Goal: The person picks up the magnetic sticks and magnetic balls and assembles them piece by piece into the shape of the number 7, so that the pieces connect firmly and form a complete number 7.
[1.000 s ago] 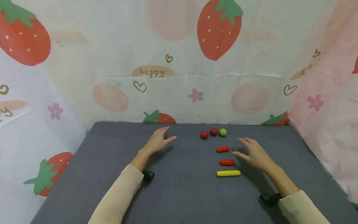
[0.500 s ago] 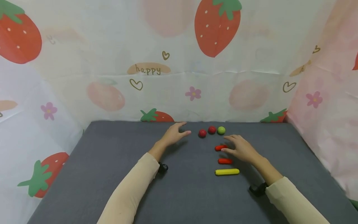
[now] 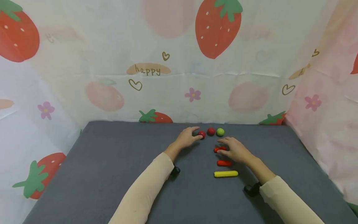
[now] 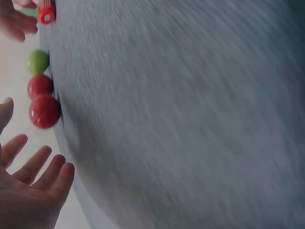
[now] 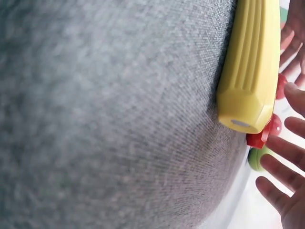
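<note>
My left hand [image 3: 186, 137], fingers spread and thumb apart, is right at the nearest red ball [image 3: 202, 134]. In the left wrist view its straight fingers [image 4: 61, 183] stand close to that red ball [image 4: 45, 112], with nothing in the palm. My right hand [image 3: 235, 150] hovers with parted fingers over the far short red stick [image 3: 219, 150], overlapping part of it. A second short red stick [image 3: 224, 163] and a longer yellow grooved stick [image 3: 226, 174] lie nearer. The right wrist view shows the yellow stick [image 5: 250, 67] large beside loosely spread fingers [image 5: 286, 171].
Another red ball [image 3: 211, 131] and a green ball [image 3: 220, 132] sit in a row near the back edge of the grey table [image 3: 117, 161]. Behind hangs a strawberry-printed curtain [image 3: 156, 93]. Each wrist wears a black camera strap [image 3: 252, 189].
My left hand has moved right, up to the nearest red ball. My right hand has shifted left over the far red stick. The balls and sticks keep their places.
</note>
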Action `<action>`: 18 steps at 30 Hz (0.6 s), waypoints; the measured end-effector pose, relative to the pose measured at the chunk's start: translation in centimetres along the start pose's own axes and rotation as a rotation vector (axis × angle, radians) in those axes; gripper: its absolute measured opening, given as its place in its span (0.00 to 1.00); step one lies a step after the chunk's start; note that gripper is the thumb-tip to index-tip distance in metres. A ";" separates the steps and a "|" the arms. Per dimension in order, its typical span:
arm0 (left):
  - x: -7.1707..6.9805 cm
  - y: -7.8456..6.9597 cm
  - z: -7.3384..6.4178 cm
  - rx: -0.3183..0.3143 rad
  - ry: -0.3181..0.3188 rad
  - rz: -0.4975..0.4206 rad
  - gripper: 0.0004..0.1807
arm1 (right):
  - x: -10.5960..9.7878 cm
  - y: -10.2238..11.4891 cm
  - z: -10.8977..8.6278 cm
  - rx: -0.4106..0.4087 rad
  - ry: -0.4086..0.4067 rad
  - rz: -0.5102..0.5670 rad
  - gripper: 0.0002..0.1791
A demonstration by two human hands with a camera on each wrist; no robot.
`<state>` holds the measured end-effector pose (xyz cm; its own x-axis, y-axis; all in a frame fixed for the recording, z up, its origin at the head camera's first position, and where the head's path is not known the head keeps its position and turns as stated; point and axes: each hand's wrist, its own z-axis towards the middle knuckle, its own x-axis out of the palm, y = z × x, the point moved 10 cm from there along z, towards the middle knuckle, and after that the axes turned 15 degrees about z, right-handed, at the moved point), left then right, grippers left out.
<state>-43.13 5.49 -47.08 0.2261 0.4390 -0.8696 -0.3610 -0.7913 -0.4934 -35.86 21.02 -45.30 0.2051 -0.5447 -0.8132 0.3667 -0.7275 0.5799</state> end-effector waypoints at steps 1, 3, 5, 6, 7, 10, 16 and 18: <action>0.2 -0.2 0.1 -0.004 0.006 0.020 0.31 | 0.0 0.0 0.1 0.000 0.002 0.002 0.28; 0.6 -0.7 0.2 -0.012 0.019 0.060 0.31 | 0.1 0.0 0.2 0.001 0.008 0.001 0.27; 1.0 -1.1 0.3 -0.012 0.024 0.115 0.31 | 0.3 0.1 0.3 -0.008 0.017 -0.011 0.26; 1.2 -1.3 0.4 -0.011 0.024 0.140 0.30 | 0.4 0.1 0.3 -0.010 0.021 -0.013 0.25; 1.3 -1.6 0.5 -0.009 0.019 0.164 0.30 | 0.4 0.2 0.3 -0.010 0.024 -0.015 0.24; 1.4 -2.1 0.7 -0.003 -0.013 0.219 0.28 | 0.4 0.2 0.4 -0.017 0.031 -0.034 0.20; 1.2 -2.9 0.8 0.002 -0.090 0.288 0.21 | 0.3 0.2 0.5 -0.035 0.031 -0.080 0.15; 1.2 -3.0 0.8 0.000 -0.110 0.293 0.20 | 0.1 0.2 0.4 -0.044 0.027 -0.087 0.15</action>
<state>-42.54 8.72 -46.63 0.0132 0.2360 -0.9717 -0.3966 -0.8908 -0.2218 -36.11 20.62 -45.26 0.1947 -0.4684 -0.8618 0.4234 -0.7524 0.5046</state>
